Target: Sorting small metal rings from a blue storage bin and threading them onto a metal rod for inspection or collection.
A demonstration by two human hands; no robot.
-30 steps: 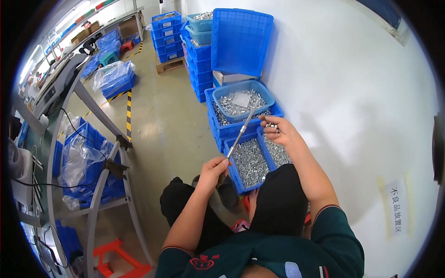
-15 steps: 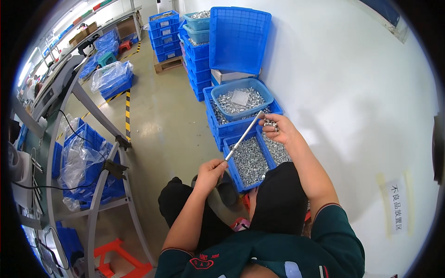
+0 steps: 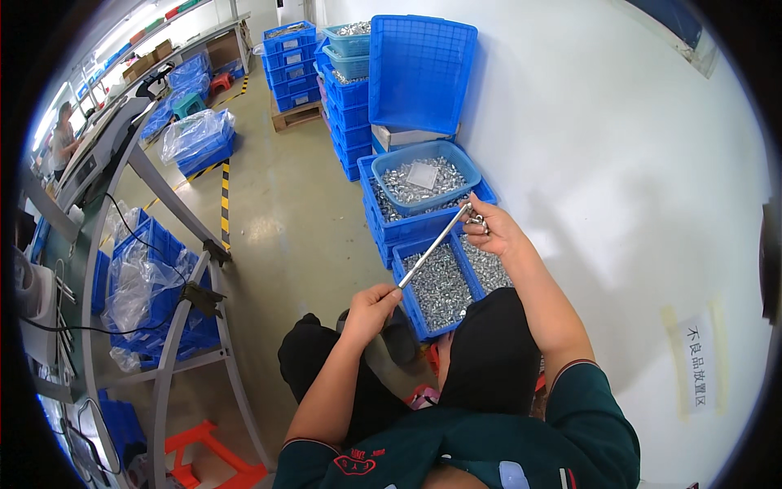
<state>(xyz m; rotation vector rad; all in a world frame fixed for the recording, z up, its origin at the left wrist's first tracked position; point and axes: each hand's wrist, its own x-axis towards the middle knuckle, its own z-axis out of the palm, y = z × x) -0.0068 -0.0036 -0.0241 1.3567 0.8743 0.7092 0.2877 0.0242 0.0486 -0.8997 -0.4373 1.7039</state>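
Note:
My left hand (image 3: 373, 313) is closed round the near end of a slim silver metal rod (image 3: 427, 257), which slants up and away to the right. At its far end my right hand (image 3: 494, 229) has thumb and finger pinched by the rod's tip. Several small shiny metal fittings (image 3: 477, 222) sit in the curled fingers of that hand. Below the rod stands a divided blue bin (image 3: 416, 313), filled with small silver metal parts (image 3: 440, 285). Whether a fitting is on the rod's tip is too small to tell.
Beyond the bin, a light-blue basket (image 3: 397, 203) of metal parts holds a clear square lid (image 3: 421, 175) and rests on blue crates. An upright blue crate (image 3: 422, 73) leans by the white wall. A grey-legged workbench (image 3: 167, 359) stands left, a red stool (image 3: 213, 452) below it.
My right hand and the rod's far tip have shifted slightly right, and its fingers have moved on the fittings. My left hand keeps its grip. A person has come into view at far left.

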